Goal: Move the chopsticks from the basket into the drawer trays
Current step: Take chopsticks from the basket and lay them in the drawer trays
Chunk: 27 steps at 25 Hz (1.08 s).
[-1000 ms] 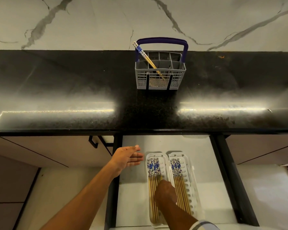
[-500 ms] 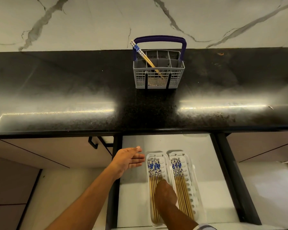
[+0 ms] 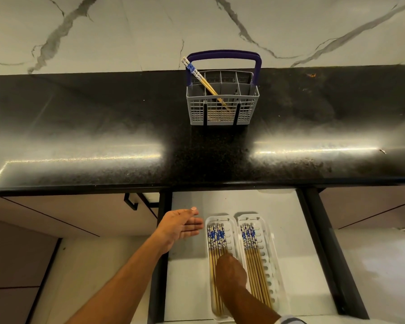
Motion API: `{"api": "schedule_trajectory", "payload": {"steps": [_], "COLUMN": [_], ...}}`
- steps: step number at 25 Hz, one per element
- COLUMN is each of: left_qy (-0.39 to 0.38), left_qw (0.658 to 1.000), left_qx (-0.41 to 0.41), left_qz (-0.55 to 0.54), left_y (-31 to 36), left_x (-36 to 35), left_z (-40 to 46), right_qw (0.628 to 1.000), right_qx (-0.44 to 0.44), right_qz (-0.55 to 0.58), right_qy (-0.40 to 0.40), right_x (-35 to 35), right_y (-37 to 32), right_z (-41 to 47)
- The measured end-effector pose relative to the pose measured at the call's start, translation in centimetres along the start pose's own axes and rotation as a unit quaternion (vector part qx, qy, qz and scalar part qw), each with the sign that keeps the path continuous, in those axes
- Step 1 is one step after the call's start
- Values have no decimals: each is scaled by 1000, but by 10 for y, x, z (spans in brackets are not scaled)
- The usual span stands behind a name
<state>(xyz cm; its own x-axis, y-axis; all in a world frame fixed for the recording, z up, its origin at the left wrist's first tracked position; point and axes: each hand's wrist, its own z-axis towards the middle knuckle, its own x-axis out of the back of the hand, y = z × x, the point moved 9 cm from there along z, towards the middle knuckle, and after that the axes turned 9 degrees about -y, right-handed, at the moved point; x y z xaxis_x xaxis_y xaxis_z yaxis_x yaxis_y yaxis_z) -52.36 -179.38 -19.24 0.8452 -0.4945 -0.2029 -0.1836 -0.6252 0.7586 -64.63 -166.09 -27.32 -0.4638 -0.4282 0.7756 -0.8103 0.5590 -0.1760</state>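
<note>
A grey basket (image 3: 222, 113) with a purple handle stands on the black counter, holding two wooden chopsticks (image 3: 202, 81) with blue-patterned tops that lean left. In the open drawer (image 3: 189, 265) lie two clear trays. The left tray (image 3: 218, 218) and the right tray (image 3: 272, 253) each hold several chopsticks. My right hand (image 3: 230, 273) rests fingers-down on the chopsticks in the left tray; whether it grips any is hidden. My left hand (image 3: 180, 226) hovers open over the drawer's left edge, beside the left tray.
The black counter (image 3: 103, 136) overhangs the back of the drawer. A marble wall rises behind the basket. Closed cabinet fronts flank the drawer, with a black handle (image 3: 131, 203) at the left. The drawer's dark side rails (image 3: 330, 253) bound it.
My right hand has stayed on the chopsticks in the left tray, shifting slightly toward me. The left hand holds nearly still.
</note>
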Motion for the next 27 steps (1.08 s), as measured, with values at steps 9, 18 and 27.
{"api": "schedule_trajectory", "payload": {"steps": [9, 18, 27], "left_qy": [16, 46, 174], "left_qw": [997, 966, 955], "left_qx": [-70, -250, -238], "left_qz": [27, 50, 34], "left_y": [52, 239, 330], "left_x": [0, -12, 9], "left_z": [-2, -10, 64], "right_qw": [994, 898, 920], "right_qx": [94, 262, 289], "right_qz": [55, 205, 126], "right_qy": [23, 288, 232], "right_x": [119, 372, 463], "right_y": [-38, -77, -152], "right_z": [-10, -37, 51]}}
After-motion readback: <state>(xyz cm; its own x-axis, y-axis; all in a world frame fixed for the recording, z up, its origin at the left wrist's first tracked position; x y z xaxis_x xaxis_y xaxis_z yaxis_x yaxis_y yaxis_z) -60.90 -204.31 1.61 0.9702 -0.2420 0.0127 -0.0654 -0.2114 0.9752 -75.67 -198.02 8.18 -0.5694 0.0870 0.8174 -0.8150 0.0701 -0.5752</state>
